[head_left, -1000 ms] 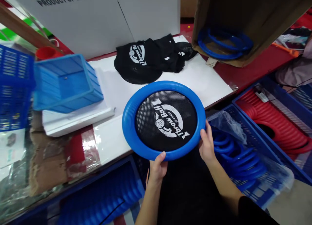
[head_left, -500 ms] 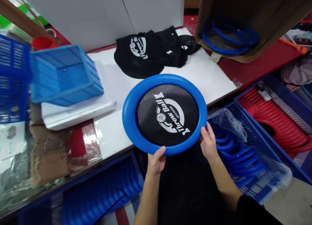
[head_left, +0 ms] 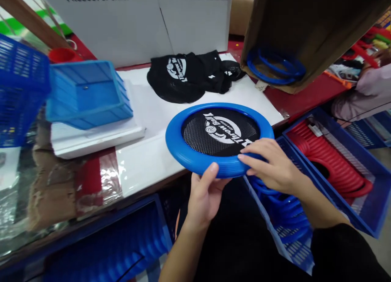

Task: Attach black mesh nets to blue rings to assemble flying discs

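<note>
A blue ring disc (head_left: pixel 195 154) with a black mesh centre printed "Throw Ball" is held nearly flat over the table's front edge. My left hand (head_left: pixel 204 196) grips its near rim from below, thumb up on the edge. My right hand (head_left: pixel 270 166) lies over the right near rim, fingers curled onto the top. A pile of black mesh covers (head_left: pixel 189 74) with the same white print lies on the white sheet (head_left: pixel 146 111) behind the disc.
A light blue basket (head_left: pixel 88 95) lies on its side at left, a darker crate (head_left: pixel 18 90) beside it. A tipped cardboard box (head_left: pixel 293 25) holds blue rings (head_left: pixel 275 64). Crates at right hold blue rings (head_left: pixel 287 208) and red rings (head_left: pixel 332 162). Another person's sleeve (head_left: pixel 363 92) shows far right.
The disc has tilted from facing me to nearly flat. My right hand has moved from the rim's side onto its top, and my left hand's grip has shifted along the near edge.
</note>
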Demonstrator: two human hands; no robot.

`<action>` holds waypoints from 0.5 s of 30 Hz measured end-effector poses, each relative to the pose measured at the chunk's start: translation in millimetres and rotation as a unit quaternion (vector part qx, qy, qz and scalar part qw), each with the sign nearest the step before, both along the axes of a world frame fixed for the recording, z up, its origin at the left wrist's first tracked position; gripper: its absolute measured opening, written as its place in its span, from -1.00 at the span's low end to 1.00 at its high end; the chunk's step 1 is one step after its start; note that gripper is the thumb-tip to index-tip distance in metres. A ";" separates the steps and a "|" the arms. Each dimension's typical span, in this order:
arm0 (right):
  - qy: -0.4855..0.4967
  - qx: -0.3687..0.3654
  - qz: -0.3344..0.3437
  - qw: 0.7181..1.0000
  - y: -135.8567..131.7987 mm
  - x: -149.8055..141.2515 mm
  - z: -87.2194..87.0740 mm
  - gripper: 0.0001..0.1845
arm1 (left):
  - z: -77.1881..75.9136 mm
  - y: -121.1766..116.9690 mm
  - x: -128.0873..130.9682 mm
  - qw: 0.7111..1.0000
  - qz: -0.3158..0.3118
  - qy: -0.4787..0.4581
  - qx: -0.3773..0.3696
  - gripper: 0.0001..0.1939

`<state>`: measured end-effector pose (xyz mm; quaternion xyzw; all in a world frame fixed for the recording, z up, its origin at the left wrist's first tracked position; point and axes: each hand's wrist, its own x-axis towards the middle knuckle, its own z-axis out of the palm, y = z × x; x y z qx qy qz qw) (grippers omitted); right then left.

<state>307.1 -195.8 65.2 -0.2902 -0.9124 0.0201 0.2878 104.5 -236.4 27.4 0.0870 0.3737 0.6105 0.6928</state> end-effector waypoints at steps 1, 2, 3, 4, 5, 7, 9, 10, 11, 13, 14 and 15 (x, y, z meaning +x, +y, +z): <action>0.018 -0.005 0.007 1.000 4.3 3.6 7.5 -0.65 | 7.6 -1.2 1.7 0.999 -0.006 0.002 0.034 -0.32; 0.036 -0.009 0.013 0.999 7.3 6.7 14.3 -0.63 | 14.8 -2.5 3.4 0.998 -0.008 0.003 0.065 -0.30; 0.054 -0.012 0.017 0.998 9.0 9.0 20.4 -0.61 | 21.1 -3.7 5.1 0.996 -0.008 0.004 0.090 -0.28; 0.069 -0.018 0.019 0.997 9.7 10.8 25.5 -0.60 | 26.5 -4.9 7.0 0.994 -0.005 0.005 0.108 -0.28; 0.080 -0.024 0.019 0.996 9.4 12.3 29.5 -0.59 | 30.8 -5.9 8.9 0.993 0.002 0.007 0.119 -0.29; 0.095 -0.038 0.019 0.995 7.4 14.5 34.5 -0.58 | 36.2 -7.9 12.7 0.991 0.016 0.010 0.131 -0.32; 0.109 -0.052 0.015 0.993 4.7 16.3 36.4 -0.58 | 38.0 -10.3 16.0 0.990 0.025 0.016 0.134 -0.35; 0.119 -0.057 0.012 0.991 3.5 16.9 36.8 -0.58 | 38.1 -11.6 17.4 0.990 0.029 0.020 0.135 -0.36; 0.128 -0.061 0.010 0.990 2.4 17.3 37.1 -0.58 | 38.0 -13.0 18.6 0.990 0.030 0.024 0.135 -0.36; 0.140 -0.069 0.008 0.988 0.9 17.4 38.4 -0.59 | 37.8 -15.3 20.7 0.989 0.032 0.028 0.138 -0.32; 0.141 -0.071 0.009 0.987 0.4 17.0 39.7 -0.60 | 38.0 -16.2 21.5 0.989 0.033 0.029 0.140 -0.30; 0.140 -0.073 0.009 0.987 0.2 16.5 41.5 -0.61 | 38.5 -16.6 22.3 0.989 0.035 0.029 0.142 -0.28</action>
